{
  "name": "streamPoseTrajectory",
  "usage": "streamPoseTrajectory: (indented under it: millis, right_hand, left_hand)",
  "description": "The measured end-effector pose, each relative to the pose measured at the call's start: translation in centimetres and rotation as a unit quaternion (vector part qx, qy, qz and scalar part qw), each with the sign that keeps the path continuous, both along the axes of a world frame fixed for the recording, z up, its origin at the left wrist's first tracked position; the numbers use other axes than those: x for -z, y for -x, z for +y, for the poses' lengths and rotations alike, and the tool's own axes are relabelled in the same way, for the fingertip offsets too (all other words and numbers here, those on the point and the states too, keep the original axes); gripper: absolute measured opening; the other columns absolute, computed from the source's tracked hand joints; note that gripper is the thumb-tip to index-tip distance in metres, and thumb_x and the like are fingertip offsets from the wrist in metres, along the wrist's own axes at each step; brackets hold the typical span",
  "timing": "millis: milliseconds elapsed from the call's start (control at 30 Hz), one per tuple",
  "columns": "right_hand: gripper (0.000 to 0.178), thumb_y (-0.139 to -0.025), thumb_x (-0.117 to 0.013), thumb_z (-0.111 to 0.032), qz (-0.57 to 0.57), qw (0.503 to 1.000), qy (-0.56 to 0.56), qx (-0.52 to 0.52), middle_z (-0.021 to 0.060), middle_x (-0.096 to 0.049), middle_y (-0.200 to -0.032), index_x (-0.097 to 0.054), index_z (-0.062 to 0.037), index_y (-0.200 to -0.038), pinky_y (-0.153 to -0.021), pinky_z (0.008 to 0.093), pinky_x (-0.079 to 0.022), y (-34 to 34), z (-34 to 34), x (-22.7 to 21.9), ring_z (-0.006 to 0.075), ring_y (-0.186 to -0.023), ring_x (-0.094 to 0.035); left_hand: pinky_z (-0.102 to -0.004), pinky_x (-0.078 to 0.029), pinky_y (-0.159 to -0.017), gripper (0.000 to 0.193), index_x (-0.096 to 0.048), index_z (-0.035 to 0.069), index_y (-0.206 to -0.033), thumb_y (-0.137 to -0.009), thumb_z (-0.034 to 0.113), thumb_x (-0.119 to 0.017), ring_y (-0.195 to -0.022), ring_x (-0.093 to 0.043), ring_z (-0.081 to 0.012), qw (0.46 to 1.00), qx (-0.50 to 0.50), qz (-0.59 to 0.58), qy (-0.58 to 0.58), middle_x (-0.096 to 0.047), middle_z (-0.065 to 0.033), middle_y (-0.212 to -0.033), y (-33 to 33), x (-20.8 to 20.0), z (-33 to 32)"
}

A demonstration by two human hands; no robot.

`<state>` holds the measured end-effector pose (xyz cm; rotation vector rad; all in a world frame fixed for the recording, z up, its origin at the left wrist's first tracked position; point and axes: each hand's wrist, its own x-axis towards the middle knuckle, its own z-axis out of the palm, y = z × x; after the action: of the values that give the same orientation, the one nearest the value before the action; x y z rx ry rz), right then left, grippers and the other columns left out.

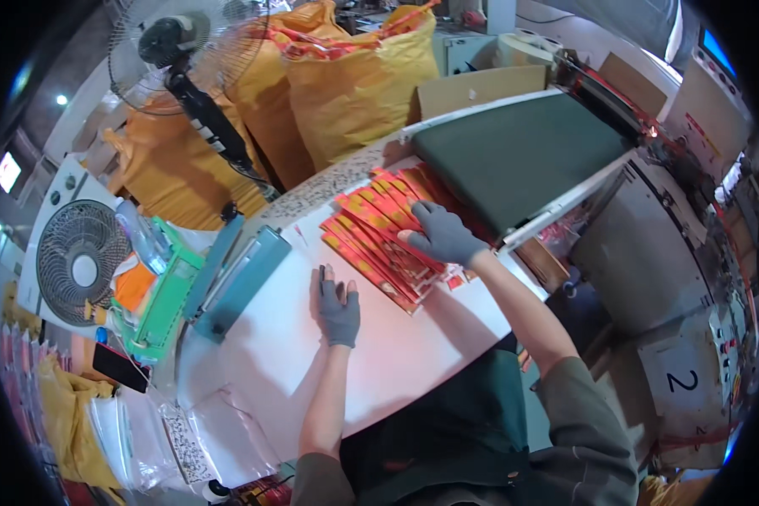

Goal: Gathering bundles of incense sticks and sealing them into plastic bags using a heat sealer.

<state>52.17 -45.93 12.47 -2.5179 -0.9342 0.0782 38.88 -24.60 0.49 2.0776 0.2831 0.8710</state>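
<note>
A pile of flat red packets with yellow patterns [367, 240] lies fanned out on the white tabletop [413, 354]. My right hand [449, 234], in a grey glove with bare fingertips, rests over the pile's right part. Its thumb and fingers are apart, touching the packets. To the left of the pile, my left hand [339, 314], gloved the same way, is on the white surface with its fingers spread. Nothing is in it, and a small gap separates it from the packets.
Beyond the packets is a dark green conveyor belt [523, 160]. A blue-grey bar-shaped device [244, 282] and a green basket [160, 295] stand at left, near a box fan [83, 268]. Large yellow sacks [354, 93] and a pedestal fan [202, 110] are behind. Clear plastic bags [228, 430] lie near left.
</note>
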Motion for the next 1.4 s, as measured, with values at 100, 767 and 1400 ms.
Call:
streamPoseTrajectory:
  millis: [100,767,1400]
  right_hand:
    - [0.075,-0.083,-0.054,-0.055,0.056,0.966,-0.147,0.204,0.0305,-0.048,-0.125,-0.040,0.0022,-0.130,-0.097,0.0409,-0.041,-6.0,0.5,6.2,0.0409,-0.114,-0.051]
    - [0.106,-0.083,-0.071,-0.018,0.640,0.708,-0.271,-0.123,0.0164,-0.058,-0.105,0.015,-0.0127,-0.144,-0.055,0.0276,-0.053,24.5,-6.9,6.0,0.0121,-0.063,-0.062]
    - [0.119,-0.057,-0.090,-0.029,0.185,0.772,-0.550,-0.259,0.0187,-0.046,-0.128,-0.016,-0.0032,-0.147,-0.095,0.0362,-0.042,20.2,4.4,-6.8,0.0262,-0.113,-0.051]
  left_hand:
    - [-0.0277,-0.052,-0.079,0.047,-0.047,-0.002,-0.127,-0.085,0.006,-0.064,-0.105,-0.058,-0.0200,0.995,0.027,-0.008,0.095,-0.044,-0.0158,-0.132,-1.5,0.7,1.4]
    - [-0.0320,-0.048,-0.084,0.047,-0.052,0.001,-0.120,-0.083,0.024,-0.070,-0.098,-0.059,-0.0161,0.845,0.331,0.208,0.364,-0.060,-0.0089,-0.111,21.0,-5.4,-7.6]
    - [-0.0346,-0.041,-0.100,0.122,-0.011,0.004,-0.145,-0.055,0.030,-0.089,-0.122,-0.047,-0.0233,0.935,0.296,-0.088,0.176,-0.040,-0.0159,-0.138,14.6,-14.7,-2.6]
